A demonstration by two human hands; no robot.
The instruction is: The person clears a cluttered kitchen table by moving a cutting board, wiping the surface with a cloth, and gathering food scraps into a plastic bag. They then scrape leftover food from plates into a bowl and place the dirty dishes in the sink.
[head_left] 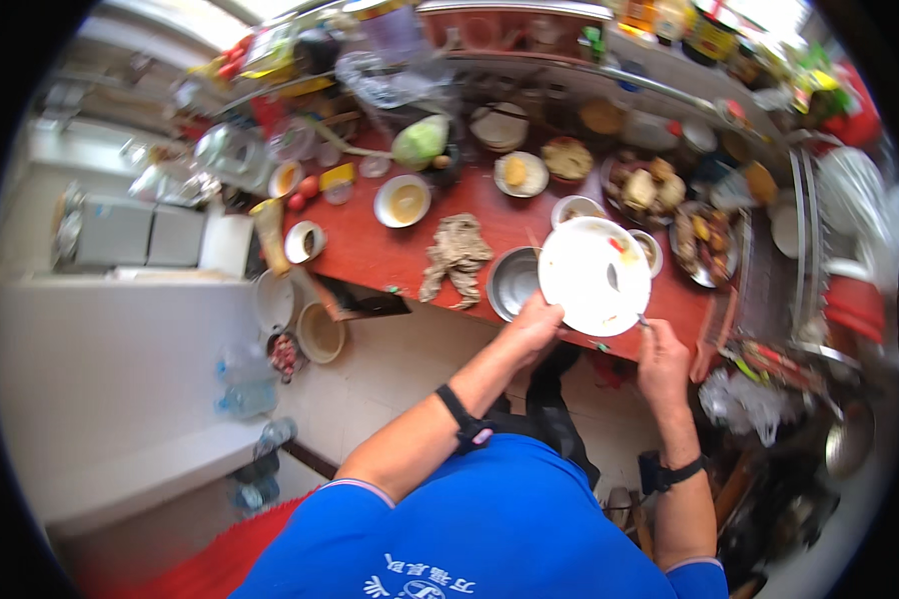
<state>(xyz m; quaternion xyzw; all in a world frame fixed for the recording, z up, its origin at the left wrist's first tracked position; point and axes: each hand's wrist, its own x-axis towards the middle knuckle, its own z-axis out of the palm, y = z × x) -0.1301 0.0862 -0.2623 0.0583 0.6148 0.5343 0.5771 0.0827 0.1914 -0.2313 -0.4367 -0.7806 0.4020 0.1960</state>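
Note:
My left hand (537, 323) grips the near left rim of a white plate (575, 281), which is tilted up above the front of a red table (374, 258). Red and yellowish food scraps show on the plate. In my right hand (664, 358) is the handle of a metal utensil, likely a spoon (613, 277), whose head lies over the plate. Partly behind the plate and my left hand stands a metal bowl (511, 283). Left of that bowl lies a crumpled brown cloth (458, 254). Two small bowls are partly hidden behind the plate.
A bowl of yellowish liquid (407, 202), a cabbage (421, 142) and a bowl with yellow food (521, 174) stand farther back. At the right are dishes of root vegetables (648, 187) and a metal rack (803, 247). Buckets (321, 333) sit on the floor to the left.

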